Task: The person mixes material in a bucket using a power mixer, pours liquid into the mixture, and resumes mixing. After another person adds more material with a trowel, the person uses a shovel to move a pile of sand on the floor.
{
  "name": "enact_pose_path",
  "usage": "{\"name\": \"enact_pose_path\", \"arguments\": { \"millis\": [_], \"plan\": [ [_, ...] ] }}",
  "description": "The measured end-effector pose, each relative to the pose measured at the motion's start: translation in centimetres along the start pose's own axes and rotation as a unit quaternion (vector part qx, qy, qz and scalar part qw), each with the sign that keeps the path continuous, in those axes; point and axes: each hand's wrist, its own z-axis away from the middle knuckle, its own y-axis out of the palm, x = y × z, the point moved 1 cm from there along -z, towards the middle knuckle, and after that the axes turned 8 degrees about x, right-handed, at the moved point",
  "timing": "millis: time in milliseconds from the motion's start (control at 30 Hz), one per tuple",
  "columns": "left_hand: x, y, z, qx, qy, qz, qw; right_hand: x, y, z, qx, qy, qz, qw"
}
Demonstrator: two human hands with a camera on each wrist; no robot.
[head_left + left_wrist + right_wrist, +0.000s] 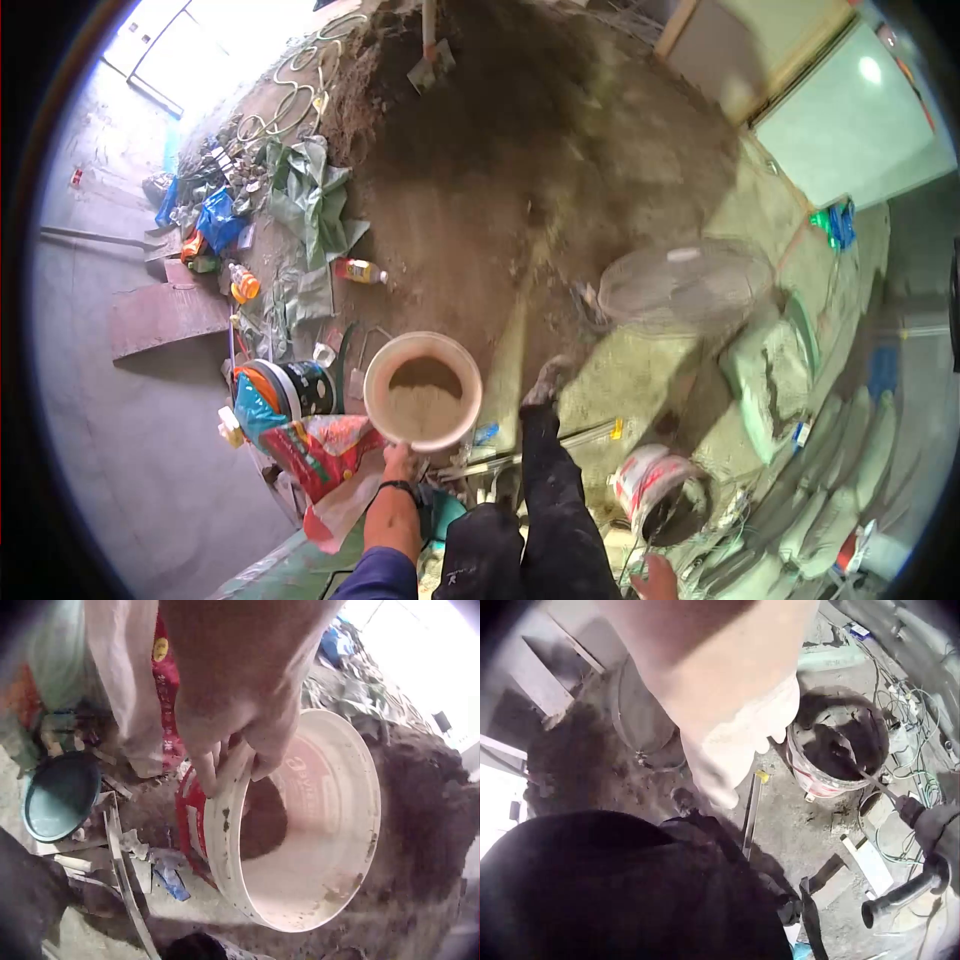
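Observation:
My left hand (398, 465) grips the near rim of a white bucket (424, 341) with sandy material (425, 412) in its bottom. In the left wrist view, the fingers of this hand (240, 690) hook over the rim of the tilted bucket (322, 862). At the lower right, my right hand (655, 580) is partly cut off by the frame edge. From the right wrist, that hand (735, 742) hangs with loose fingers and holds nothing. Beside it stands a red-and-white bucket (817, 781) holding dark material, with the rod of a power tool (930, 825) reaching in.
A round mesh sieve (685, 290) lies on the ground at the right. Red bags (325, 455), a dark tub (315, 388) and a bottle (360, 271) are at the left. A shovel blade (432, 68) rests at the soil pile; cables (922, 780) trail past the second bucket.

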Motion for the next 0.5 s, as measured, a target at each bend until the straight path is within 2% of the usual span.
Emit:
{"name": "enact_pose_path", "arguments": {
  "millis": [33,67,100,133,167,200,233,267,300,333,367,400,433,467,500],
  "plan": [
    [-1.0,-0.4,0.1,-0.008,-0.034,-0.013,0.999,0.6,-1.9,-0.5,-0.02,-0.035,0.015,0.999],
    [-0.2,-0.2,-1.4,-0.039,-0.001,0.071,0.997,1.5,-4.2,-1.8,-0.045,-0.075,0.029,0.996],
    [-1.1,-0.6,-1.2,-0.046,-0.061,0.046,0.996,1.2,-5.4,-3.1,-0.12,-0.157,0.054,0.979],
    [-0.3,-2.6,-3.0,-0.078,-0.062,0.008,0.995,-1.8,-4.4,-7.8,-0.041,-0.156,-0.239,0.958],
    [-2.6,-1.7,0.5,-0.13,-0.074,-0.12,0.982,-0.1,-7.0,-6.1,-0.05,-0.152,-0.133,0.978],
    [-5.1,0.0,4.0,-0.11,-0.05,-0.028,0.992,1.9,-11.5,-5.7,-0.076,-0.155,-0.021,0.985],
    [-7.6,1.1,5.8,-0.102,-0.008,-0.052,0.993,6.5,-17.6,-1.7,-0.103,-0.152,0.048,0.982],
    [-9.9,2.6,7.6,-0.092,0.033,-0.074,0.992,7.8,-20.0,-1.4,-0.174,-0.156,0.024,0.972],
    [-11.7,2.4,5.9,-0.03,0.067,-0.142,0.987,9.4,-23.4,-1.0,-0.201,-0.183,0.022,0.962],
    [-16.1,4.1,7.5,0.026,0.102,-0.212,0.972,11.1,-27.0,-0.5,-0.223,-0.209,0.019,0.952],
    [-19.4,6.5,9.2,0.052,0.231,-0.206,0.95,13.0,-30.6,-0.6,-0.241,-0.233,0.037,0.941],
    [-22.8,7.6,7.5,0.009,0.276,-0.381,0.882,15.7,-34.6,0.4,-0.254,-0.256,0.054,0.931],
    [-27.0,9.6,8.4,0.051,0.332,-0.418,0.844,19.7,-39.4,3.4,-0.295,-0.278,0.086,0.91],
    [-31.3,11.9,9.3,0.015,0.362,-0.473,0.803,23.2,-43.4,6.2,-0.334,-0.299,0.116,0.886],
    [-35.4,14.0,10.2,0.008,0.428,-0.475,0.769,24.5,-46.9,4.0,-0.396,-0.364,0.152,0.829]
  ]
}}
